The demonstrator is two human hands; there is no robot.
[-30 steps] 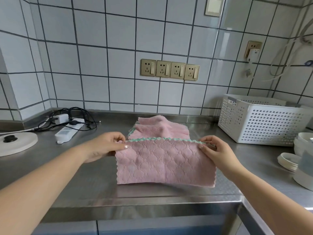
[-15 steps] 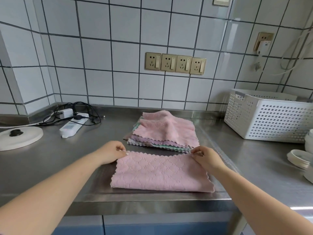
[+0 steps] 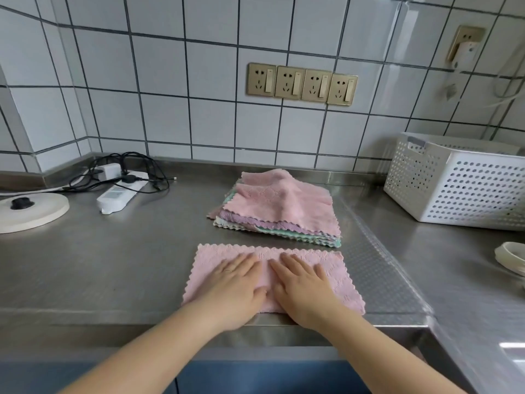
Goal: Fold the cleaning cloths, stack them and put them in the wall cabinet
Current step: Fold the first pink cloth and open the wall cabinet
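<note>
A pink cleaning cloth, folded in half into a wide strip, lies flat at the front edge of the steel counter. My left hand and my right hand press down on its middle side by side, fingers straight and flat. Behind it sits a loose pile of unfolded cloths, pink on top with purple, white and green ones under it. No wall cabinet is in view.
A white perforated basket stands at the back right. White dishes sit at the right edge. A power strip with tangled black cables and a round white base lie at the left. Wall sockets are on the tiles.
The cloth, held up by its top corners a second ago, was folded down onto the counter. Both hands let go of the corners and moved to its middle, pressing flat.
</note>
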